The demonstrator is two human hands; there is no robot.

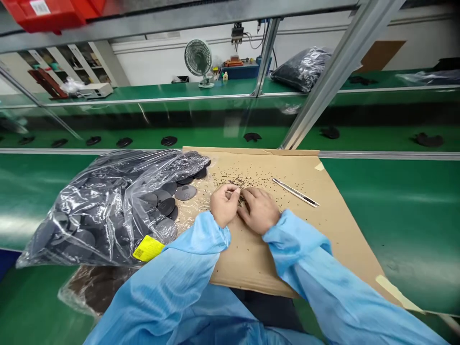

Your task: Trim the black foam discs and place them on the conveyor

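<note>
My left hand (224,205) is over the cardboard sheet (251,258), its thumb and forefinger pinched together. Whatever it grips is hidden or too small to name. Right beside it, my right hand (260,209) has its fingers curled down close to the board, and what they hold cannot be made out. Many tiny dark bits (239,178) are scattered around and beyond the fingertips. To the right lies a slim utility knife (296,192). Left of my hands, flat dark oval discs (186,192) spill from a big clear plastic bag (104,206).
A yellow label (148,248) is on the bag. Behind the board, dark curved parts (168,141) sit in a row on a green belt (212,139). A metal post (338,72) slants up at the right. A fan (198,58) and a filled bag (304,69) stand on the far shelf.
</note>
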